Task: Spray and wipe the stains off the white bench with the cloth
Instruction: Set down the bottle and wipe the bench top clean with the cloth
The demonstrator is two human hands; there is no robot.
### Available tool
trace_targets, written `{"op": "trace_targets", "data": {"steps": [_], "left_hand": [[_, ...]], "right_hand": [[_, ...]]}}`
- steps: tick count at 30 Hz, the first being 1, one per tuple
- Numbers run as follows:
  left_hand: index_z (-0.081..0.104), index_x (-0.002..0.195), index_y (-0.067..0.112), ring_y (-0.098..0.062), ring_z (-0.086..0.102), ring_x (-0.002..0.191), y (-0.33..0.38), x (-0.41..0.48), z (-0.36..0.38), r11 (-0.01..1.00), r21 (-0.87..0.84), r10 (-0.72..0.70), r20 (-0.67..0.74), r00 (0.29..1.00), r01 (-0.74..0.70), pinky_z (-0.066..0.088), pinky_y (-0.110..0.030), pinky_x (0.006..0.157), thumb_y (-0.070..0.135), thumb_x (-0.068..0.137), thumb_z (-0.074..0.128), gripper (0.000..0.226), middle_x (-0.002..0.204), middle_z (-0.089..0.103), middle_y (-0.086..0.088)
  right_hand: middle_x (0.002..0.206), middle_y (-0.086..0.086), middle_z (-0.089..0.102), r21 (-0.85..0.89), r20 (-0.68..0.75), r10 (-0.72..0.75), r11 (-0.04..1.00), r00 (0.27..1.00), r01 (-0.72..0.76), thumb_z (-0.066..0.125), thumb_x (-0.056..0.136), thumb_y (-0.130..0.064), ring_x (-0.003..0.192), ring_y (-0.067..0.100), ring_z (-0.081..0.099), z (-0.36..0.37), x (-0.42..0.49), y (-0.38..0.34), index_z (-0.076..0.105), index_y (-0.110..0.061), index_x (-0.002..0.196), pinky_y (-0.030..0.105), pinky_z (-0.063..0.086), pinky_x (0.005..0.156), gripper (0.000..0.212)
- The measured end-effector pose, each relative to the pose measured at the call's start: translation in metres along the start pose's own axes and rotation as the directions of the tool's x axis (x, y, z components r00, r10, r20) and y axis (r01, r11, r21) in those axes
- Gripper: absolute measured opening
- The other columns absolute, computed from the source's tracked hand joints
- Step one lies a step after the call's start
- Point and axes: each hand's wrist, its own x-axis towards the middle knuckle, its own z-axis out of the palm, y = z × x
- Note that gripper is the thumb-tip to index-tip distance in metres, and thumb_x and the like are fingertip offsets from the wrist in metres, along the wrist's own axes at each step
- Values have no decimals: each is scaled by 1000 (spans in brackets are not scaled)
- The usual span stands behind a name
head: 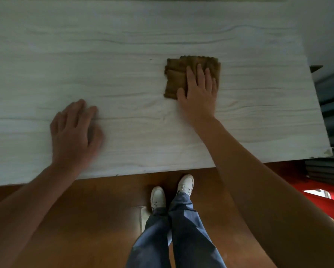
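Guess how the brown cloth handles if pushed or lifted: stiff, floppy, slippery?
Probably floppy: the cloth lies folded in layers with wavy edges, so lifted by a corner it would likely unfold and droop. Pushed under the flat right hand, it should slide over the smooth white bench, though the uncovered part may bunch.

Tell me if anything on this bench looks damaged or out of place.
The near right corner of the bench looks chipped and discoloured. A small dark speck sits just left of the brown cloth. Nothing else stands out.
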Motion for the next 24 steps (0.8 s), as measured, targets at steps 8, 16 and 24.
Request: {"op": "trace_targets", "data": {"steps": [8,16,24], "left_hand": [[53,143,13,-37,35,147,2,-1,-1,999,-54,-7,-32,999,5,25,-55,121,37,97,45,53,157,43,-15],[52,142,15,-35,31,149,1,0,-2,998,-56,-14,1,1000,14,23,-54,122,38,97,44,51,158,42,-14],[51,143,16,-34,30,149,1,-1,-3,998,-58,-19,10,1000,19,22,-53,122,38,98,44,50,158,41,-13]], "right_hand": [[168,7,14,38,41,-243,970,969,241,33,101,-39,155,27,4,21,-104,-49,21,-21,160,44,2,126,62],[168,-1,15,-4,108,-192,981,976,193,42,101,-38,156,17,3,-3,-194,45,23,-25,159,46,12,126,62],[169,1,8,51,27,130,990,991,-131,40,101,-29,155,22,-3,2,-167,14,20,-24,160,45,-3,126,63]]}}
